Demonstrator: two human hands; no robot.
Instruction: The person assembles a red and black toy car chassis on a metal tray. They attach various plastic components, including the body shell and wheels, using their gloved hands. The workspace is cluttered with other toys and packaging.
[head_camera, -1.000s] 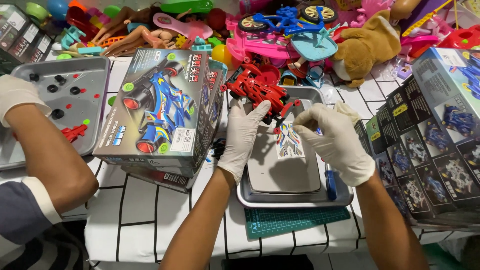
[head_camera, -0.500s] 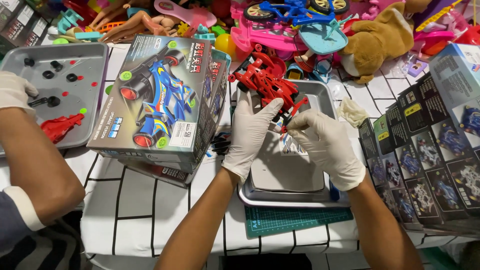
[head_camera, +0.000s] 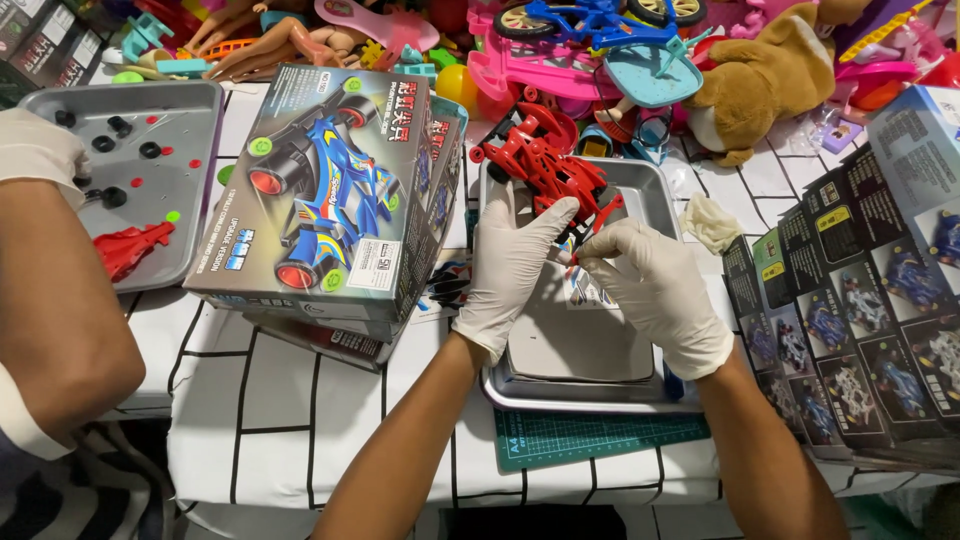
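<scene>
Head view looks down on a white cloth with a black grid (head_camera: 300, 420), crowded at twelve o'clock with a heap of toys – a brown plush animal (head_camera: 770, 75), a pink and blue bicycle (head_camera: 590, 30). At nine o'clock from the hands stands a big toy-car box (head_camera: 330, 200) with a blue racer printed on it, stacked on flatter boxes. Beyond it, at ten o'clock, a second grey tray (head_camera: 190, 110) holds black wheels and a red part, with another person's gloved hand and forearm (head_camera: 50, 250) over its near edge. At three o'clock lies a sheet of small car pictures (head_camera: 860, 330).

In the middle sits a grey metal tray (head_camera: 640, 390) on a green cutting mat (head_camera: 600, 440). Over it, the left hand (head_camera: 510, 265), gloved white, cups the red toy car body (head_camera: 545, 165) from below, fingers curled against its near side. The right hand (head_camera: 650, 290), also gloved, has thumb and forefinger pressed together on something tiny at the body's five-o'clock corner; what it pinches is too small to tell.

The car body lies just above both hands, at their twelve o'clock, raised off the tray. Risks, as I judge them: the slick gloves could let the small piece drop among the clutter, and a hard push might snap a thin red strut.
</scene>
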